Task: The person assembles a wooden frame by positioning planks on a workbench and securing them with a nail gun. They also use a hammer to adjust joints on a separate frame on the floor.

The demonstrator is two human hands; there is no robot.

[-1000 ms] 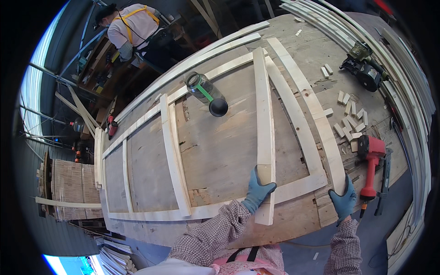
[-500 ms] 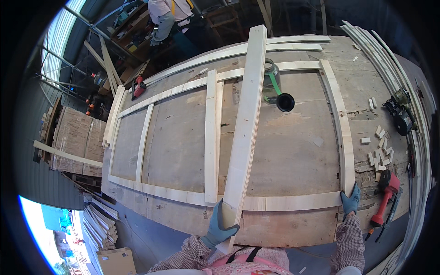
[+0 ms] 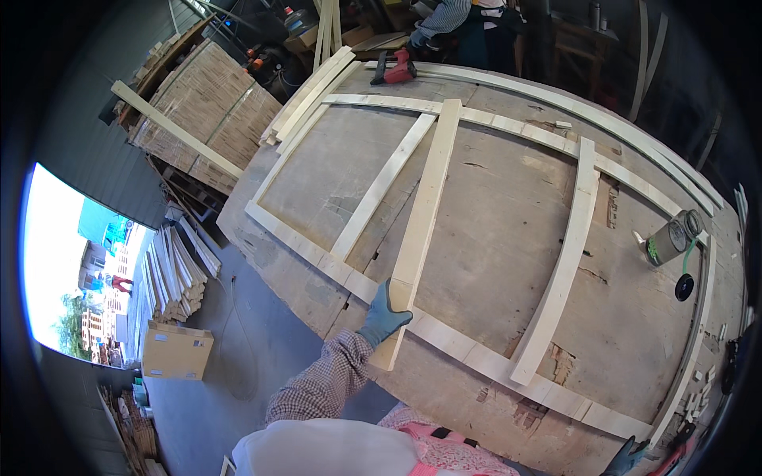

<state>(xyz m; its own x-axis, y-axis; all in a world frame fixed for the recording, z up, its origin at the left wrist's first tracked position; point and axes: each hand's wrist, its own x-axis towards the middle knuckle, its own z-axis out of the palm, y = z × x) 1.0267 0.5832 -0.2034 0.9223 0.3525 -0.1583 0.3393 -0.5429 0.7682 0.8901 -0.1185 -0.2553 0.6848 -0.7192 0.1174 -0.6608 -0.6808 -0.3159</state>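
A large wooden frame of pale slats lies on the worktable. My gloved left hand is wrapped round the near end of a long pale board. That board lies slantwise over the frame, its far end at the far rail and its near end jutting past the near rail. At the frame's near right corner is my gloved right hand, seemingly closed on it and partly cut off by the dark rim. Another loose board crosses the frame to the right, and a fixed slat stands to the left.
On the table are a glass jar with a green strap and dark lid, a red power tool, long slats and small wood blocks. Stacked timber and a carton stand left. A co-worker is beyond.
My view has swung left. My left hand has carried the board leftward past the other loose board, and its raised far end has come down to the far rail. My right hand stays at the corner.
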